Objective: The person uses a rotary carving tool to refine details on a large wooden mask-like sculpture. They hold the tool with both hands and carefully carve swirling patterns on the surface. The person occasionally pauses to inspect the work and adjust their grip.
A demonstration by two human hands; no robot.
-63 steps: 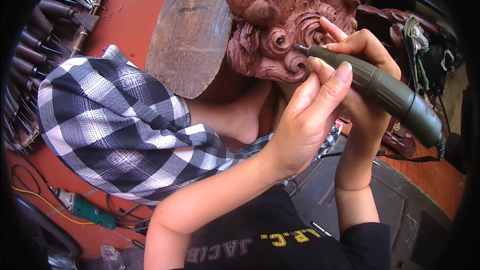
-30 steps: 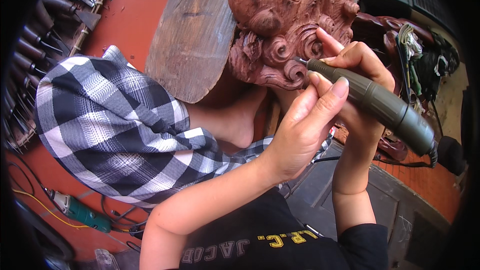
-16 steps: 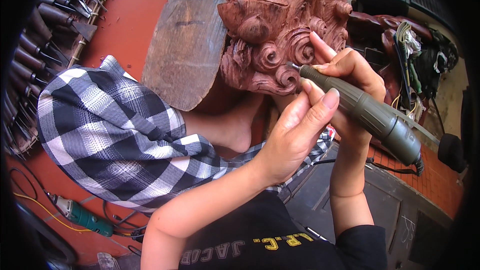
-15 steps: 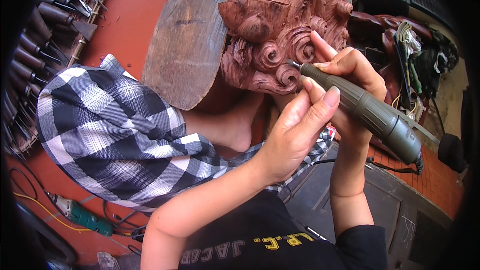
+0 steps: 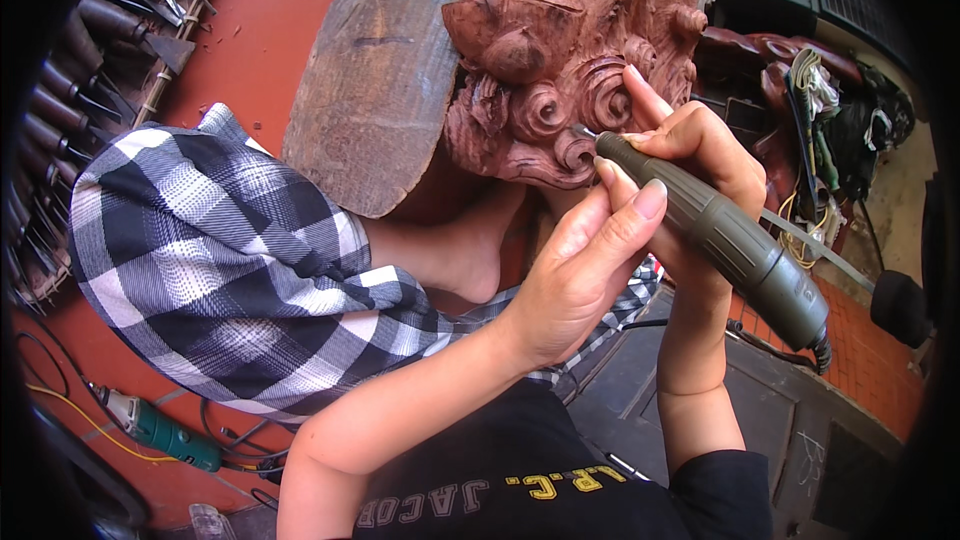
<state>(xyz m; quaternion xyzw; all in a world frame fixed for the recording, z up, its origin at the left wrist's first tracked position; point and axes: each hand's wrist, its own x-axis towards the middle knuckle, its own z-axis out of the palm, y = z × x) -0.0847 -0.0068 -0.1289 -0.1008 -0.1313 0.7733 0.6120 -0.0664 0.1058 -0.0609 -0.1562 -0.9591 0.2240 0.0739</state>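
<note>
1 handpiece (image 5: 718,225), 2 hands (image 5: 567,290)

The carving (image 5: 590,25) lies ahead, the board (image 5: 370,90) just left of it. The tool (image 5: 730,245) lies in the right hand (image 5: 708,155), its tip (image 5: 586,132) at the carving's near side, the left hand (image 5: 575,290) just beside its front end. Chisels (image 5: 58,112) line the far left; behind them, the grinder (image 5: 175,436) lies on the floor (image 5: 265,45).

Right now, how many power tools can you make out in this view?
2: a grey-green rotary tool held in the right hand, and a teal grinder lying on the red floor at lower left. Others may be hidden.
</note>
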